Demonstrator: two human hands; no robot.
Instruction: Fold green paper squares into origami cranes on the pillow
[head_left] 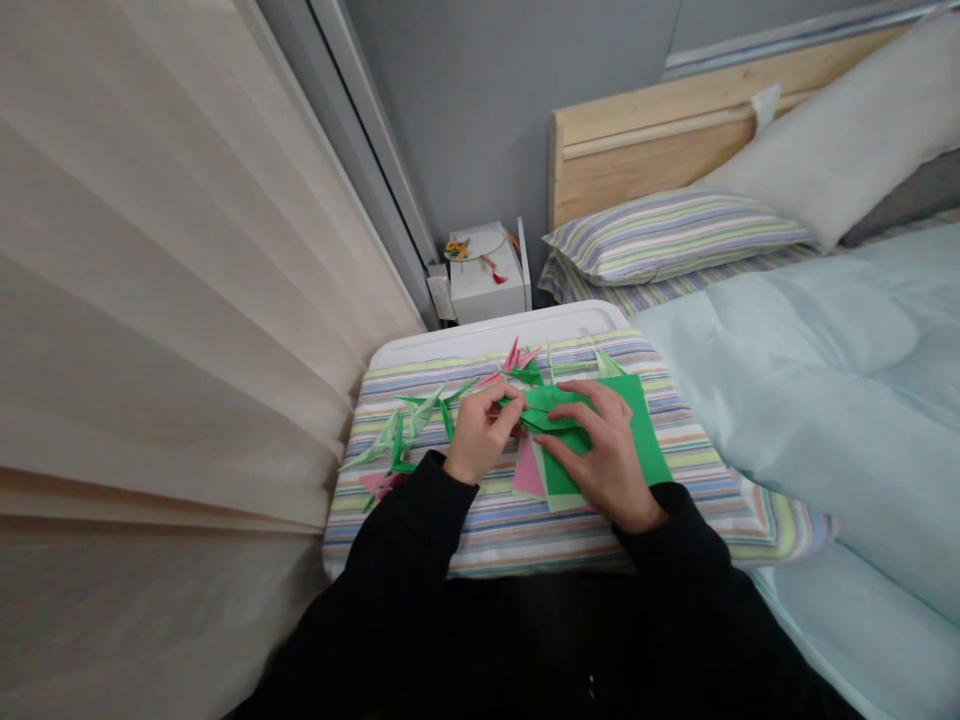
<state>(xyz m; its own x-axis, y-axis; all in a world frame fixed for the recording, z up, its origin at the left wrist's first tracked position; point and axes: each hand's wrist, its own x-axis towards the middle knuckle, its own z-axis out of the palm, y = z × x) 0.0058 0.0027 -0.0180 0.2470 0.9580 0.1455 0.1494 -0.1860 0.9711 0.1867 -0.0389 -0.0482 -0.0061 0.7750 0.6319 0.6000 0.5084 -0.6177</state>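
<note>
A partly folded piece of green paper lies between my hands over the table. My left hand pinches its narrow left end between thumb and fingers. Curved over its right part, my right hand grips it with thumb and fingertips. Beneath is a flat green square sheet, with pink paper and pale green paper showing from under it. Folded paper cranes in pale green, dark green and pink lie to the left and behind my hands.
A striped cloth covers the small white-rimmed table. To the left hangs a pale curtain. The bed with a light blue quilt stands at the right. Behind the table, a white cabinet bears small items.
</note>
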